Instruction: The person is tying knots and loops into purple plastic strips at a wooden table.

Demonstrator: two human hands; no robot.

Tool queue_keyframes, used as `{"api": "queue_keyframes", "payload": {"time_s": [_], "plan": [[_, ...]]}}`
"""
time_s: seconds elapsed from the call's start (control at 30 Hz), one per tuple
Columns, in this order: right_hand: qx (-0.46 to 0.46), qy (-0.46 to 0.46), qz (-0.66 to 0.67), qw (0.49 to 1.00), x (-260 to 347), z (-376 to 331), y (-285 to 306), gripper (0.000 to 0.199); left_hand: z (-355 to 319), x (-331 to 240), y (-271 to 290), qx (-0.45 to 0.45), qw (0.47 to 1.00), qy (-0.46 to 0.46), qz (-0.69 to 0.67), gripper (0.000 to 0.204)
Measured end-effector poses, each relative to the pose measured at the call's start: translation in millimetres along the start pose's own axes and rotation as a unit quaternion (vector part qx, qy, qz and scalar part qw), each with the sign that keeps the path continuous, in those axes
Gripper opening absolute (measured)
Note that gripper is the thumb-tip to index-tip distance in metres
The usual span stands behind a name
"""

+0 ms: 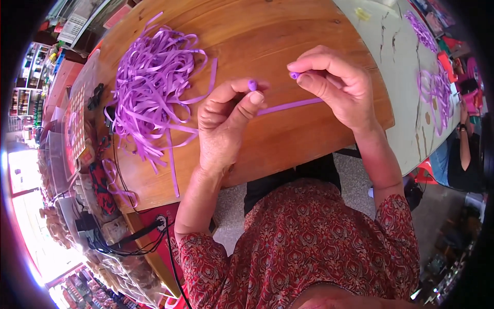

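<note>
Pinching purple coil (pixel 252 85) in left hand (pixel 224 114); right hand (pixel 341 86) closed on second coil (pixel 295 75), thumb against forefinger.

No wording could be read. A white label (pixel 73 27) at the upper left carried fine print too small to make out; pale marks on the red panel (pixel 160 252) below the bench (pixel 247 31) were illegible too.

A wooden counter (pixel 247 38) with visible grain carries a tangled heap of purple ribbon (pixel 154 77) on its left. At its right, a white, dark-streaked counter (pixel 404 98) bears two looser purple bunches (pixel 422 33).
</note>
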State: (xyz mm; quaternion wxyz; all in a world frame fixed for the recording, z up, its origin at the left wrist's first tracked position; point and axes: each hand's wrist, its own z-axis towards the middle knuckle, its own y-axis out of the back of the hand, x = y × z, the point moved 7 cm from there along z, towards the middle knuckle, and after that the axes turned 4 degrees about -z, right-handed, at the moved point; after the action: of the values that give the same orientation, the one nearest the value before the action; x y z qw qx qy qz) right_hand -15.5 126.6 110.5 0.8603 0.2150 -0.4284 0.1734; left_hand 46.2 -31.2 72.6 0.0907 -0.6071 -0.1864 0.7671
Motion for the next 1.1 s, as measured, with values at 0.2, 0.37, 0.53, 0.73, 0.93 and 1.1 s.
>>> {"api": "queue_keyframes", "payload": {"time_s": [0.2, 0.37, 0.53, 0.73, 0.93, 1.1], "plan": [[0.026, 0.019, -0.051, 0.998, 3, 4, -15, 0.021, 0, -7, 1, 0.038, 0.988, -0.058, 0.138, 0.009], [-0.019, -0.038, 0.031, 0.999, -5, -2, -24, 0.022, -3, -8, 0, 0.058, 0.967, -0.141, 0.202, 0.009], [-0.016, 0.009, 0.025, 1.0, -3, -3, -21, 0.021, -5, -13, -12, 0.089, 0.936, -0.173, 0.293, 0.007], [-0.003, 0.071, -0.13, 0.989, 12, 0, -24, 0.02, -7, -8, -9, 0.082, 0.937, -0.189, 0.284, 0.007], [0.028, 0.087, -0.124, 0.988, 14, -3, -29, 0.024, -9, -13, -12, 0.08, 0.924, -0.235, 0.291, 0.005], [-0.026, 0.001, 0.002, 1.0, 4, -6, -30, 0.022, -16, -13, -8, 0.105, 0.904, -0.293, 0.292, 0.01]]}}
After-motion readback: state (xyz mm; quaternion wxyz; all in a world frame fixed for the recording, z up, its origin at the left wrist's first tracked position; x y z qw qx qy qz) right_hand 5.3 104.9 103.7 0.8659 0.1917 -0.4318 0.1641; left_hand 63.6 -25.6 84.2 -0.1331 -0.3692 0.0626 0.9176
